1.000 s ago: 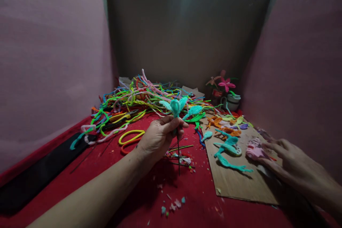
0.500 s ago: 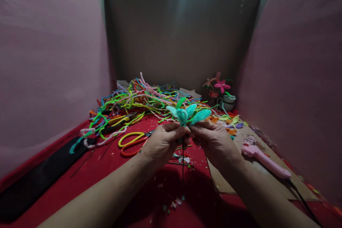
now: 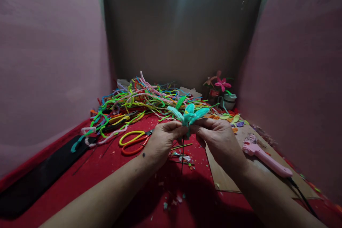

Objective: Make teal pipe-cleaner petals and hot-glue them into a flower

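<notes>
A turquoise fuzzy flower point(image 3: 190, 113) with several petals and a small yellow centre is held upright between both hands. My left hand point(image 3: 168, 139) pinches its base from the left, thumb and fingers pressed together. From the right, my right hand point(image 3: 216, 135) grips the base of the petals, its fingers closed. A thin dark stem point(image 3: 182, 156) hangs straight down below the fingertips. One green leaf point(image 3: 181, 102) shows behind the petals. The exact grip at the flower's base is partly hidden by the fingers.
Behind lies a heap of coloured pipe cleaners point(image 3: 149, 96). Red-and-yellow scissors point(image 3: 133, 144) and a black case point(image 3: 42, 174) are at left. At right, a pink glue gun point(image 3: 269, 160) lies on a brown board point(image 3: 221, 180), near a small pot point(image 3: 229, 101) with flowers.
The flower has turned and tilted between my hands, so its yellow centre now shows and its petals point differently. My right hand's fingers have shifted slightly at the base.
</notes>
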`<state>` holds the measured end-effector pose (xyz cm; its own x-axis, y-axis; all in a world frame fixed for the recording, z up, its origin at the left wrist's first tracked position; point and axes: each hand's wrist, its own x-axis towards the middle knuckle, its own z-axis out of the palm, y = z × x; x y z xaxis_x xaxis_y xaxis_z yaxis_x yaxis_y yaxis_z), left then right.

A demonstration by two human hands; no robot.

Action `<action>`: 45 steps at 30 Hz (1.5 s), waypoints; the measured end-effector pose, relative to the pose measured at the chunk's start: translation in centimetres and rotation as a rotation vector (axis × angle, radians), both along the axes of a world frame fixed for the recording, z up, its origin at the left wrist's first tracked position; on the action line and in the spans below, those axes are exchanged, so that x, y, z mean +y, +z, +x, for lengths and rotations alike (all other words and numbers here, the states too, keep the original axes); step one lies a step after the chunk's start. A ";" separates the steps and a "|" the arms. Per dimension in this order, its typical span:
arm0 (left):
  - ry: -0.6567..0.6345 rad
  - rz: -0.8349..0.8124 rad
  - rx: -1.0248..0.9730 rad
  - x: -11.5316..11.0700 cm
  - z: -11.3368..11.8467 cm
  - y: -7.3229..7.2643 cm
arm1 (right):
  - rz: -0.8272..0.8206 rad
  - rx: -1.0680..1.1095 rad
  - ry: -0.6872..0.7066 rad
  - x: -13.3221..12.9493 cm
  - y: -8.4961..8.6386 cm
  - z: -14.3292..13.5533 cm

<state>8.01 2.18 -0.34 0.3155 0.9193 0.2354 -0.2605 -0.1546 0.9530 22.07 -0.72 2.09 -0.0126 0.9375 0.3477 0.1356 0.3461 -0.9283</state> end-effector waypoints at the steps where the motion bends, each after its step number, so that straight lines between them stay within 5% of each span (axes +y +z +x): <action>1: -0.004 0.001 -0.002 0.0 0.0 0.0 | 0.002 0.000 0.006 0.1 0.0 0.0; 15: -0.113 -0.022 0.080 -0.1 -0.3 0.3 | -0.054 0.019 0.059 0.6 0.4 0.6; 25: -0.293 -0.112 -0.035 -0.3 -0.4 0.5 | -0.021 0.109 0.276 1.0 -0.3 1.5; 39: -0.199 0.062 0.076 -1.3 -0.4 1.1 | -0.020 0.262 0.477 1.0 -0.6 1.2; 45: -0.173 0.005 -0.067 -1.2 -0.2 0.9 | -0.007 0.305 0.402 0.1 -0.9 0.8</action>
